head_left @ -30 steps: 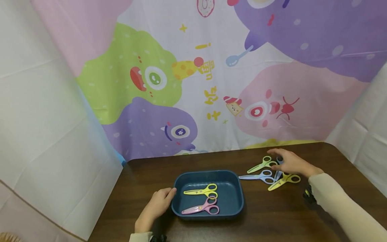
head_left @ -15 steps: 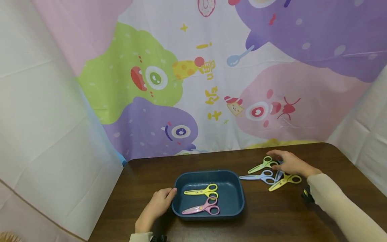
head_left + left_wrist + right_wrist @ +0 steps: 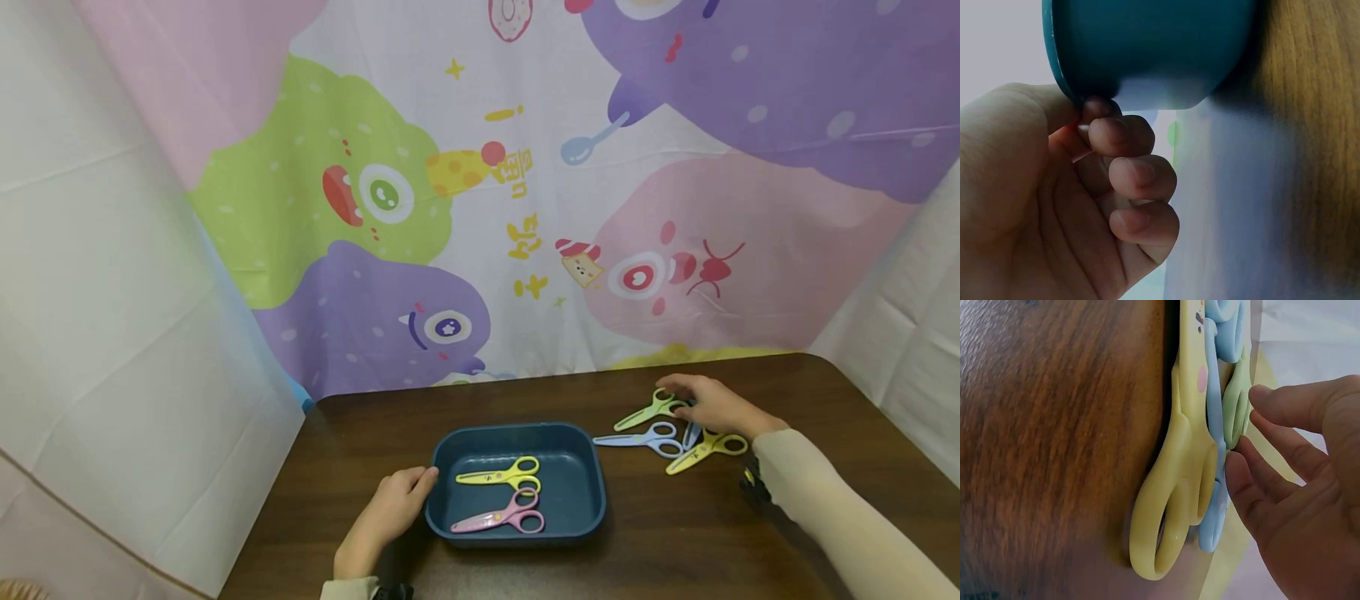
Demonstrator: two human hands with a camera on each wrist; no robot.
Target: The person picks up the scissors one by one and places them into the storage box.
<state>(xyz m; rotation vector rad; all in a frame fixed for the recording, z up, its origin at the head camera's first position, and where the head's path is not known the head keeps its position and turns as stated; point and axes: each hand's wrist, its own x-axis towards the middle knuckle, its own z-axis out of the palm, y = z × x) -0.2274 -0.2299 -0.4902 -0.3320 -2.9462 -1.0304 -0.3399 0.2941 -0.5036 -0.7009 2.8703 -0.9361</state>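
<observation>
My left hand (image 3: 396, 507) pinches the left rim of a dark blue tray (image 3: 573, 479); in the left wrist view, thumb and forefinger meet at its edge and the other fingers curl below. Inside the tray lie yellow scissors (image 3: 483, 477) and pink scissors (image 3: 480, 522). My right hand (image 3: 718, 406) is over a group of scissors at the right, thumb and fingers parted at the handles of the green scissors (image 3: 637, 417). In the right wrist view the fingertips are close to the green handle (image 3: 1235, 412); firm contact cannot be told.
Light blue scissors (image 3: 630, 439) lie beside the tray's right rim. Another blue pair (image 3: 691, 436) is partly hidden under my right hand, next to yellow scissors (image 3: 690, 457). A printed cloth (image 3: 540, 333) hangs behind the brown table (image 3: 375, 417).
My right hand has shifted slightly left and down, closer to the green scissors' handles. The left hand and the tray have stayed in place.
</observation>
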